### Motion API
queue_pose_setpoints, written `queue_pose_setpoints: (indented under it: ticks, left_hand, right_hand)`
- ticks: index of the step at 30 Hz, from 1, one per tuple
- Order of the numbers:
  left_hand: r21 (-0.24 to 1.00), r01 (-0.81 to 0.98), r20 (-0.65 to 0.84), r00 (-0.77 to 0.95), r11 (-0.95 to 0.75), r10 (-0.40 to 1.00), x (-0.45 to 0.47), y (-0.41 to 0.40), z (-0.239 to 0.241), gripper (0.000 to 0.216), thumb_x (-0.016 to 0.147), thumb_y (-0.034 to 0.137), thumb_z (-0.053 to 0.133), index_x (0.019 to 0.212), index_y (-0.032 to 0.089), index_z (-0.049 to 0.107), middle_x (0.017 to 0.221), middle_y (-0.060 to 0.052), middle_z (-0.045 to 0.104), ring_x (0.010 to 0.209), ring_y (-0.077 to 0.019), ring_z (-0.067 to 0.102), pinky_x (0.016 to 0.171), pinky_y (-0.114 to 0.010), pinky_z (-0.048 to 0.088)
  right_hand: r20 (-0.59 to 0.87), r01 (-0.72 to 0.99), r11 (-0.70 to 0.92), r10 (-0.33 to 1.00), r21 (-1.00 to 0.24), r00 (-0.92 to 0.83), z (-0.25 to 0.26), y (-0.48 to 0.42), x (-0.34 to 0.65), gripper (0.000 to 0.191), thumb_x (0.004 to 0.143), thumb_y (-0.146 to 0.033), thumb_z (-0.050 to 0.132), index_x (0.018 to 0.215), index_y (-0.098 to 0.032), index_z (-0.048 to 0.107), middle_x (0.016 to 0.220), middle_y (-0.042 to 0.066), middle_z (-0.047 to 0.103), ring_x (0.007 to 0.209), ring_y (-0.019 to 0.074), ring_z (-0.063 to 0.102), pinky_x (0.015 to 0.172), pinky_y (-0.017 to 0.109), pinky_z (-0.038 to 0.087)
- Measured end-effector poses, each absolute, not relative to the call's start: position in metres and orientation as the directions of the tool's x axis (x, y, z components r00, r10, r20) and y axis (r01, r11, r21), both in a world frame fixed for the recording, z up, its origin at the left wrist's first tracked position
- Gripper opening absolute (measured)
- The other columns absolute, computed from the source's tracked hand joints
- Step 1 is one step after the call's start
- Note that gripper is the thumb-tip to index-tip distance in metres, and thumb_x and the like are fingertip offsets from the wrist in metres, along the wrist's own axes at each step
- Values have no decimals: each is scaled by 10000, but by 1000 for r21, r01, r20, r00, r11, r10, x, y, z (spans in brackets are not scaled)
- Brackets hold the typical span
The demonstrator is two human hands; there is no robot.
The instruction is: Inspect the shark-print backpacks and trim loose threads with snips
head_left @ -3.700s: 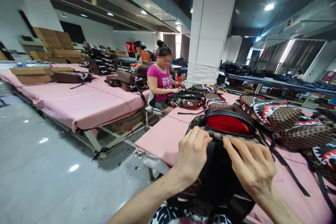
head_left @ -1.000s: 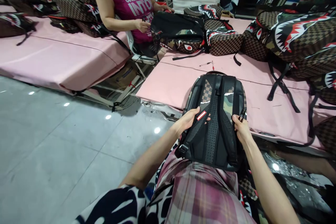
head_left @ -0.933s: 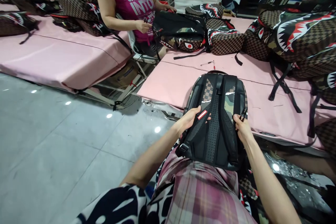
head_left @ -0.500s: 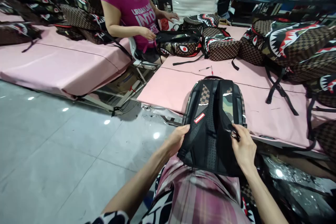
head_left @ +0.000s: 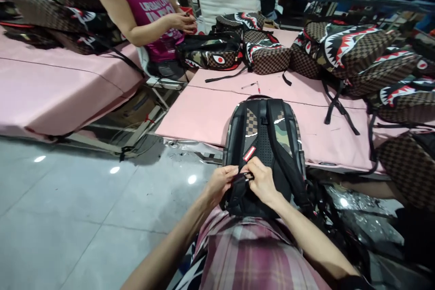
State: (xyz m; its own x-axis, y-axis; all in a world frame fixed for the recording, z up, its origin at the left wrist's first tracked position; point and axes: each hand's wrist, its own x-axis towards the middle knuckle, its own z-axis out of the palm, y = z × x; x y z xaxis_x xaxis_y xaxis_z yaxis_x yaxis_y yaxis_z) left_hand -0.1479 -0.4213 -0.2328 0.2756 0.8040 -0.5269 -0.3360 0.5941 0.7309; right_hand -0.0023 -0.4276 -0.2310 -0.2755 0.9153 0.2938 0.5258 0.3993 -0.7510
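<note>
A black backpack (head_left: pixel 265 145) with camouflage and brown-check panels leans between my lap and the table edge, its strap side facing up. My left hand (head_left: pixel 220 183) pinches the lower part of the left shoulder strap (head_left: pixel 242 186), just below a red-and-white label (head_left: pixel 249 153). Right beside it, my right hand (head_left: pixel 261 181) is closed around a small dark tool (head_left: pixel 248 176) with a metal glint, its tip close to the strap. The fingers partly cover this tool, so its exact kind is unclear. The other shoulder strap (head_left: pixel 283 158) lies loose on the right.
Several shark-mouth backpacks (head_left: pixel 353 50) crowd the far and right parts of the pink table (head_left: pixel 200 113). Two pens (head_left: pixel 250 85) lie beyond my backpack. Across the table sits a co-worker (head_left: pixel 146 13), hands together. Clear plastic (head_left: pixel 360 208) lies low at right.
My right hand has moved left across the backpack, from the right strap to the left one, and now meets my left hand. The co-worker's hands have come together. The view has shifted right.
</note>
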Motion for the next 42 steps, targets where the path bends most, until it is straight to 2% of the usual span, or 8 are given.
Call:
queue_pose_setpoints:
  ticks: [6,9,12,16,21,27,36,42]
  left_hand:
    - [914,-7,-405,34,406,914,-159,-414,-248,391,658,397,664,936,124,642,770,-32,643,644,-137,564,584,-231,417]
    - [949,306,-30,-164,80,986,-149,-409,-237,337,728,330,604,1027,175,615,1007,-68,622,911,-200,561,776,-310,429]
    - [802,548,254,43,-235,966,-116,-410,-224,181,803,302,549,922,221,660,942,-58,644,934,-208,535,871,-362,364]
    - [743,525,205,412,-415,888,-50,-417,-236,173,833,330,545,888,236,679,845,-49,656,846,-193,535,823,-374,326]
    - [686,500,237,533,-529,812,-4,-419,-272,268,802,354,588,1056,289,646,968,-52,613,883,-188,486,808,-365,295]
    - [657,363,254,719,-661,647,-1,-399,-272,188,829,365,545,849,286,715,944,-31,622,874,-170,465,793,-331,275]
    - [555,303,291,802,-775,522,-2,-386,-266,247,867,368,480,884,236,687,916,-35,623,798,-156,475,714,-307,288]
    - [469,367,379,738,-803,559,1,-392,-276,286,919,242,340,840,147,598,840,-71,576,790,-167,488,696,-290,381]
  right_hand:
    - [177,364,375,862,-853,-475,-230,-477,56,309,693,-5,384,777,-198,611,765,7,546,703,110,532,610,206,402]
    - [159,476,186,982,-859,-98,-229,-487,109,237,785,-99,413,781,-199,628,776,22,602,740,134,564,662,236,427]
    - [70,540,-113,949,-834,307,-236,-482,151,161,802,-268,515,864,-211,653,876,39,662,825,178,599,762,294,444]
    - [-198,410,-310,935,-858,293,-256,-470,164,240,678,-373,645,834,-198,692,858,65,702,823,240,631,780,366,462]
    - [-346,84,-386,889,-919,299,-265,-460,157,323,526,-428,730,699,-158,685,644,41,663,629,185,598,586,295,469]
    - [-528,-123,-514,825,-849,203,-256,-453,161,405,429,-422,782,650,-128,611,406,-74,413,358,32,279,357,187,170]
    - [-534,-128,-523,843,-842,68,-269,-453,163,376,465,-371,789,667,-120,596,404,-98,355,362,13,188,380,194,90]
    - [-456,-23,-457,883,-889,113,-270,-453,161,395,507,-466,748,657,-128,608,489,-32,496,412,61,366,404,214,247]
